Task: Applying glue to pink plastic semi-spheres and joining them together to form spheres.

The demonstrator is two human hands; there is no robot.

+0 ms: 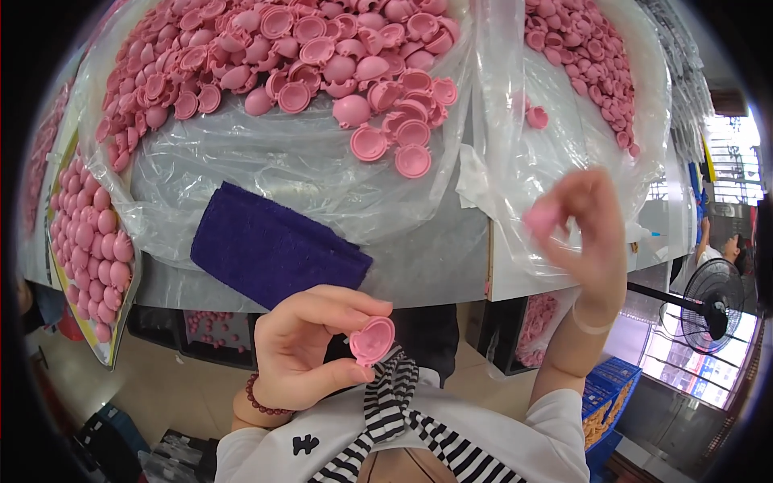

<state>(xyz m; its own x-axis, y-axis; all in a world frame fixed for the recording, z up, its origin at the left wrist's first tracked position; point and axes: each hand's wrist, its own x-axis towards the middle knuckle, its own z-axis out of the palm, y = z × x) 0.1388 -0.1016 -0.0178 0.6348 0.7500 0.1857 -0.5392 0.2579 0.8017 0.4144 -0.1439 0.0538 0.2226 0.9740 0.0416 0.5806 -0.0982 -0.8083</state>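
Observation:
My left hand (pixel 310 346) is held close to my chest and pinches a small pink plastic cup-shaped half shell (pixel 372 340) between thumb and fingers, its hollow side facing me. My right hand (pixel 588 229) is raised at the table's edge, blurred, with a second pink piece (pixel 541 217) gripped at the fingertips. A large heap of the same pink shells (pixel 306 56) lies on a clear plastic sheet (pixel 274 161) across the table in front of me. A folded dark purple cloth (pixel 274 245) rests at the near table edge, just above my left hand.
A second plastic bag with pink shells (pixel 580 56) lies at the right. A tray of rounded pink shells (pixel 88 249) sits at the left. Bins with more pink pieces (pixel 213 326) stand under the table. A black standing fan (pixel 713 294) and blue crate (pixel 608 398) are at lower right.

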